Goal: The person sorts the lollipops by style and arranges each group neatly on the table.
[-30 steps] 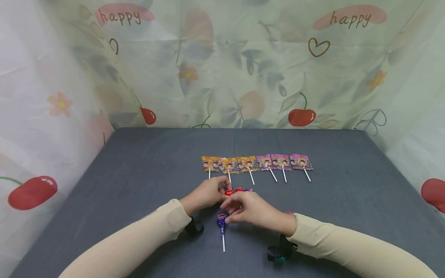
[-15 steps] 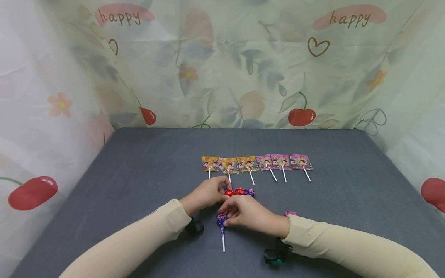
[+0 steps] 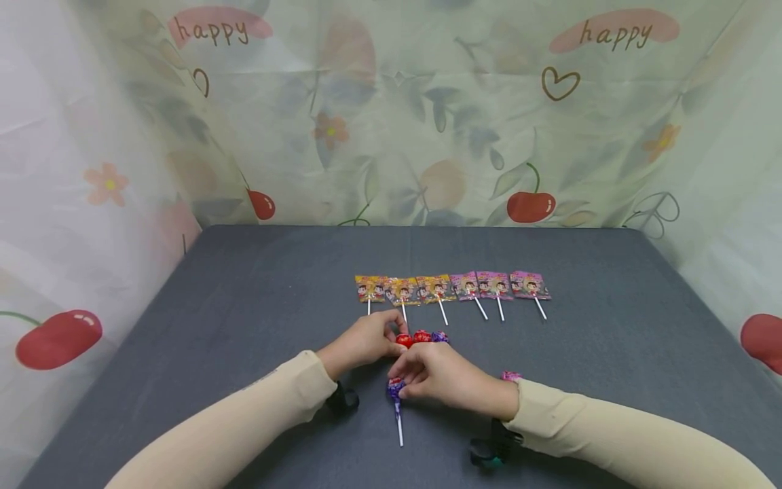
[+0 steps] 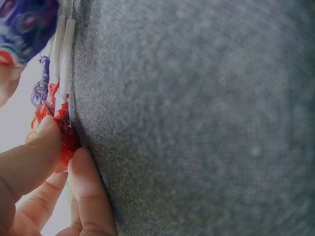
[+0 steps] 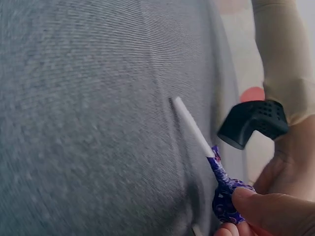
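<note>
My left hand pinches the wrapped head of a red lollipop between thumb and fingers, low against the cloth. Right beside it lie a second red lollipop and a purple one, in a row with their sticks towards me; my right hand hides those sticks in the head view. Nearer to me, my right hand pinches another purple lollipop by its wrapped head. Its white stick points towards me, close over the cloth.
Farther back, three lollipops in orange packets and three in pink packets form a row on the dark cloth-covered table. A pink lollipop shows partly behind my right sleeve. Printed curtains surround the table.
My right thumb and fingers have closed on the nearer purple lollipop, which has shifted slightly right and turned a little. My left hand has stayed in place at the red lollipop.
</note>
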`<state>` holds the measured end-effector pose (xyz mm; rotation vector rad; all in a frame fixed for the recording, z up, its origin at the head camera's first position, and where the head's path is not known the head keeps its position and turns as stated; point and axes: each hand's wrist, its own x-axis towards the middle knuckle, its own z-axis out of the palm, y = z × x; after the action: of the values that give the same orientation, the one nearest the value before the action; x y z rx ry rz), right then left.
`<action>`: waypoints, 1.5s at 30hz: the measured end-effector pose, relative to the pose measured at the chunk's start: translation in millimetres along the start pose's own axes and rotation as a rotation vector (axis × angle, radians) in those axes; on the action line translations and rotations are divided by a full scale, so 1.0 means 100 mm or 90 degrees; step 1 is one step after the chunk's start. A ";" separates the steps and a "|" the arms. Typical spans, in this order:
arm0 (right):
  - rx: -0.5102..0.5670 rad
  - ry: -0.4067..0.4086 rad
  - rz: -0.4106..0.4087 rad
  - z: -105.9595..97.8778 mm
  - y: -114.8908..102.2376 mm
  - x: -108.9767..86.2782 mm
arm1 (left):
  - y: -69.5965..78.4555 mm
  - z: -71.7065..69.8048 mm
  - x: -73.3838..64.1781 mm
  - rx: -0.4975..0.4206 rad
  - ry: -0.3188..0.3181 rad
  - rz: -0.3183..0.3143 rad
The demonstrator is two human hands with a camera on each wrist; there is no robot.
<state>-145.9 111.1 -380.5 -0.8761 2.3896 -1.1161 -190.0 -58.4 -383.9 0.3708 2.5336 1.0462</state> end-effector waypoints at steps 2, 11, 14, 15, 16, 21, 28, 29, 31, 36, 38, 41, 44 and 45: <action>0.006 -0.004 0.007 -0.02 0.00 -0.01 | 0.00 0.00 0.00 0.001 0.000 -0.001; 0.042 -0.002 0.013 -0.08 0.03 -0.09 | -0.01 0.00 0.01 -0.009 -0.004 0.003; 0.045 0.014 0.010 -0.13 0.02 -0.13 | -0.01 0.00 0.00 -0.008 0.000 0.013; 0.040 0.020 0.010 -0.15 0.02 -0.14 | -0.01 0.00 0.00 -0.007 0.001 0.015; 0.033 0.027 0.011 -0.17 0.02 -0.15 | -0.01 0.00 0.00 -0.007 0.001 0.017; -0.002 0.052 0.014 -0.29 0.02 -0.19 | -0.01 0.00 0.00 -0.007 0.004 0.020; 0.033 0.078 0.032 -0.44 0.02 -0.25 | -0.01 0.01 0.00 -0.015 0.000 0.014; 0.038 0.082 0.039 -0.46 0.02 -0.26 | -0.01 0.01 0.00 -0.017 -0.003 0.011; 0.044 0.093 0.052 -0.50 0.02 -0.28 | -0.01 0.01 0.01 -0.021 -0.007 0.003; 0.036 0.125 0.082 -0.62 0.03 -0.30 | -0.01 0.01 0.02 -0.020 -0.013 -0.011; 0.029 0.137 0.092 -0.66 0.06 -0.30 | 0.00 0.01 0.02 -0.019 -0.012 -0.012; 0.015 0.151 0.109 -0.72 0.14 -0.28 | 0.00 0.01 0.02 -0.017 -0.008 -0.010; -0.002 0.157 0.117 -0.77 0.23 -0.26 | 0.00 0.01 0.01 -0.017 -0.006 -0.009; -0.005 0.157 0.120 -0.78 0.26 -0.25 | 0.00 0.01 0.01 -0.017 -0.006 -0.008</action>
<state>-180.3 184.1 -350.4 -0.5271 2.6108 -1.1996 -190.4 -57.2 -385.3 0.3520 2.5075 1.0693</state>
